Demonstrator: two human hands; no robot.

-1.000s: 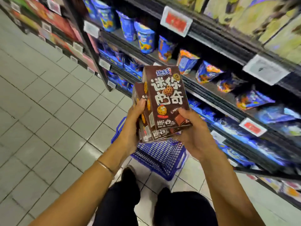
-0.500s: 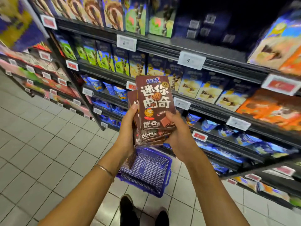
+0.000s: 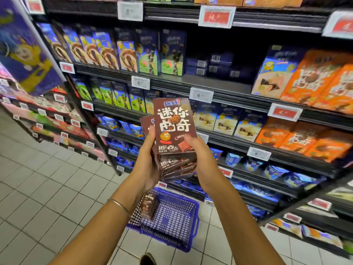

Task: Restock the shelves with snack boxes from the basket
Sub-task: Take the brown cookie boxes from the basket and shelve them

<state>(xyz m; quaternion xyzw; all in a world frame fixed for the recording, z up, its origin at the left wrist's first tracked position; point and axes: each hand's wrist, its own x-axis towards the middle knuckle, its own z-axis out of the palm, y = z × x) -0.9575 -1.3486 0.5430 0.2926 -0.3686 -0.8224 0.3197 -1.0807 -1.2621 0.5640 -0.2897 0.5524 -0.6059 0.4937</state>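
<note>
Fingers [image 3: 151, 133] of left hand [image 3: 147, 165] and right hand [image 3: 202, 161] grip snack boxes [image 3: 173, 123] over tiled floor [image 3: 38, 188].

Glossy cardboard snack boxes [image 3: 174, 129], perforated plastic basket [image 3: 172, 222], smooth tiled floor [image 3: 38, 197].

Your one camera sits on your head and looks forward and down along your arms. It faces the shelves [image 3: 219, 84] at an angle, so they run away to the left. The wide lens bows their lines near the borders. Your left hand [image 3: 147, 169] and right hand [image 3: 202, 165], gripping the snack boxes [image 3: 174, 131], sit in the centre, close to the lens. The basket [image 3: 196, 222] stands on the floor [image 3: 38, 197] below them, farther off. Your shoe [image 3: 148, 259] shows at the bottom edge.
</note>
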